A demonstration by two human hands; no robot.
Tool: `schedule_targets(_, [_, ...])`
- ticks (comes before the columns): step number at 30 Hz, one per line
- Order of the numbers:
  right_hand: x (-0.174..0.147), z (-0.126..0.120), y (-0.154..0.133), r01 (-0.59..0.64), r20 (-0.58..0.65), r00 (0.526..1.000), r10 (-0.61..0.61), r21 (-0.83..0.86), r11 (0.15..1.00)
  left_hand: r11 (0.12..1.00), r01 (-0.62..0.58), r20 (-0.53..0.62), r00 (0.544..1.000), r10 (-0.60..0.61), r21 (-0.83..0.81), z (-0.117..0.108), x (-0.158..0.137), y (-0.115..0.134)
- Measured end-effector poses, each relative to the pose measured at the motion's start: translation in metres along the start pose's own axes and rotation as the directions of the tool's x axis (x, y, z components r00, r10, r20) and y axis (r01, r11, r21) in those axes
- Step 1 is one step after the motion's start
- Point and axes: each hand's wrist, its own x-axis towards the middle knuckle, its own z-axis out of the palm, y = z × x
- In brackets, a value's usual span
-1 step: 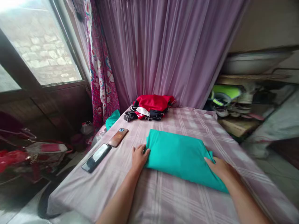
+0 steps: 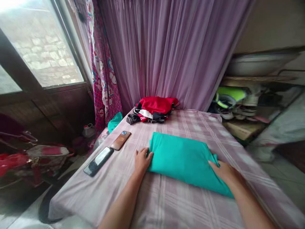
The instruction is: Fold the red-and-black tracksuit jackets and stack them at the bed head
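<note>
A folded teal cloth (image 2: 178, 160) lies flat on the checked bedsheet in front of me, several layers thick. My left hand (image 2: 142, 159) is at its left edge, thumb on top of the fabric and fingers curled against the side. At the right edge, my right hand (image 2: 225, 173) grips the fabric, with its thumb on the upper face and the other fingers partly hidden beneath or behind it. Small creases bunch up by the right thumb. What kind of garment or cloth it is, I cannot tell.
Red and black clothes (image 2: 156, 108) are heaped at the far end of the bed (image 2: 183, 210). Two phones, one dark (image 2: 98, 161) and one brown (image 2: 121, 140), lie left. Another teal cloth (image 2: 115, 122) hangs at the left edge. Shelves with shoes (image 2: 245, 109) stand right.
</note>
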Motion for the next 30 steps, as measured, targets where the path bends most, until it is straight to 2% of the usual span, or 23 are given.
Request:
schedule_targets(7, [0.028,0.028,0.016,0.058,-0.176,0.983,-0.046,0.063,0.996,1.000,-0.004,-0.011,1.000,0.004,0.006,-0.001,0.000,0.002])
schedule_targets(14, [0.036,0.034,0.019,0.065,-0.128,0.990,-0.061,0.031,0.997,1.000,-0.001,-0.002,1.000,0.001,-0.006,-0.004,-0.001,0.006])
schedule_targets(24, [0.041,0.040,0.021,0.065,-0.197,0.978,-0.062,0.009,0.998,1.000,0.011,0.000,1.000,-0.011,-0.022,-0.005,-0.002,0.006])
schedule_targets(30, [0.034,0.035,0.016,0.057,-0.175,0.983,-0.055,0.003,0.998,1.000,0.007,-0.014,1.000,-0.007,-0.015,-0.005,-0.003,0.006])
